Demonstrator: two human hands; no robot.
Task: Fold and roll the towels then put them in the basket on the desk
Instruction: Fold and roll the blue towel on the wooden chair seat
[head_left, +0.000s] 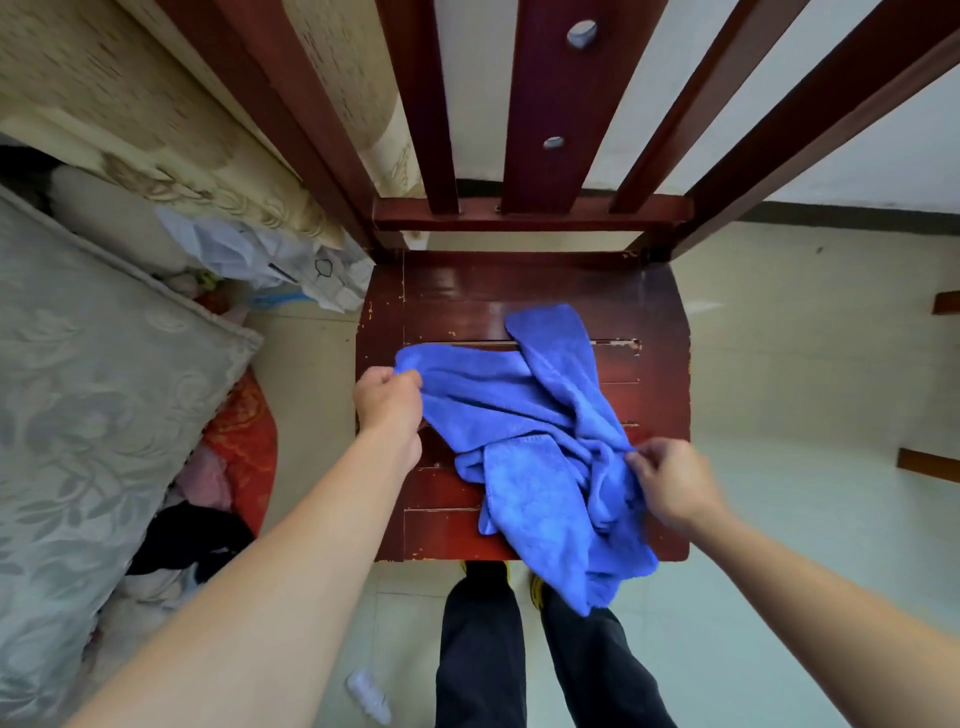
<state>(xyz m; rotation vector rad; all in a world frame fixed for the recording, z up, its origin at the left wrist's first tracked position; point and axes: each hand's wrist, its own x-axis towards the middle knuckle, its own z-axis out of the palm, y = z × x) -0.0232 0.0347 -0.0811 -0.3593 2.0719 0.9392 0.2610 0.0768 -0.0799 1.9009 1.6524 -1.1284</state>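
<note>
**Both hands gripping a crumpled towel on the chair seat**

Head view: a blue towel (530, 431) is lying bunched and twisted on the red wooden chair seat (447, 306). One lobe is reaching toward the chair back (550, 114), and another is hanging over the seat's front edge, above the person's dark trouser legs (478, 649). The left hand (387, 395) is closing its curled fingers on the towel's left corner, at the seat's left edge. The right hand (670, 488) is slightly blurred, and its fingertips appear to be pinching a fold on the towel's right side. Neither the basket nor the desk is showing here.

By my reading, the towel is not yet laid flat, so the folding is only starting.

The risks are coming mostly from the twist in the cloth. If the right hand is holding an inner fold and not a true corner, spreading the hands will probably tighten the tangle. The overhanging part is also adding weight at the front, so a loose pinch could let the towel slide onto the floor (779, 364). The seat also looks narrow for a spread towel, so the edges may droop and skew the fold.
</note>
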